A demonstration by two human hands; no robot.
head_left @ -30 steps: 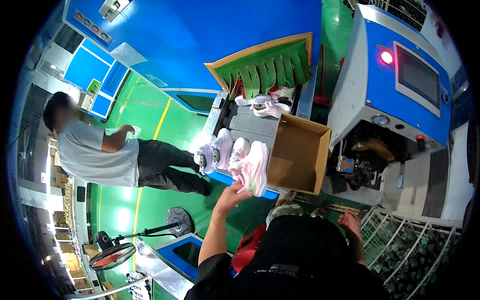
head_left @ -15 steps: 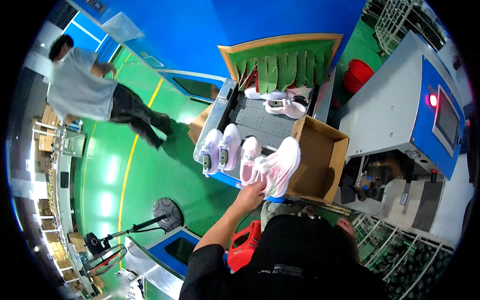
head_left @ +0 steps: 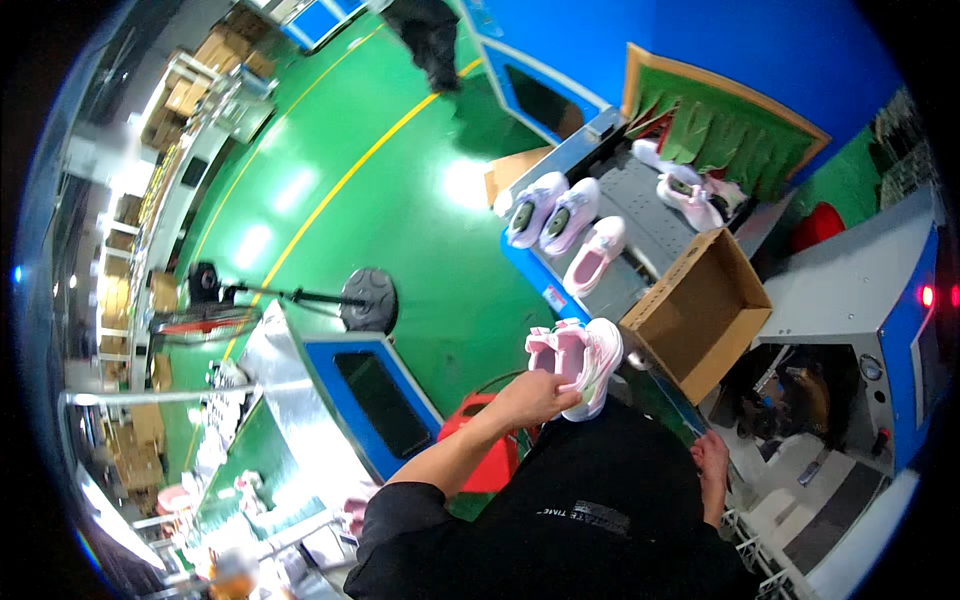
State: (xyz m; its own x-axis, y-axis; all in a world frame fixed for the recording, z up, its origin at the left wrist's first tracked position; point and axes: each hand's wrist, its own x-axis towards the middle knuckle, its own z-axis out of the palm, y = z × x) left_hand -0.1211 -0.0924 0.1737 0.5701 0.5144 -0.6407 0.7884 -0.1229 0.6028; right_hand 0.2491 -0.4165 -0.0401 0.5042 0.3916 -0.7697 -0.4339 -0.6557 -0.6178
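My left hand (head_left: 540,398) is closed on a pair of white-and-pink sneakers (head_left: 600,362), held in front of my body and off the conveyor. Lower right, my right hand (head_left: 710,460) hangs beside my body with its fingers loosely curled and nothing visible in them. On the near end of the grey conveyor (head_left: 640,213) stands a single pink-lined sneaker (head_left: 595,255). Left of it are two pale lilac sneakers (head_left: 553,213) with dark inserts. More white-pink sneakers (head_left: 690,200) lie near the green strip curtain (head_left: 715,135). An open cardboard box (head_left: 700,315) sits at the conveyor's right.
A grey-blue machine (head_left: 850,290) stands to the right, a red bucket (head_left: 817,228) behind it. A red container (head_left: 480,455) is on the floor by my left arm. Left are a blue-framed table (head_left: 380,400) and a fan's round base (head_left: 368,300). A person (head_left: 425,40) walks at the top.
My left hand has lifted the sneaker pair away from the conveyor toward my body. My view has swung left, so the conveyor and box sit farther right. The walking person has moved on.
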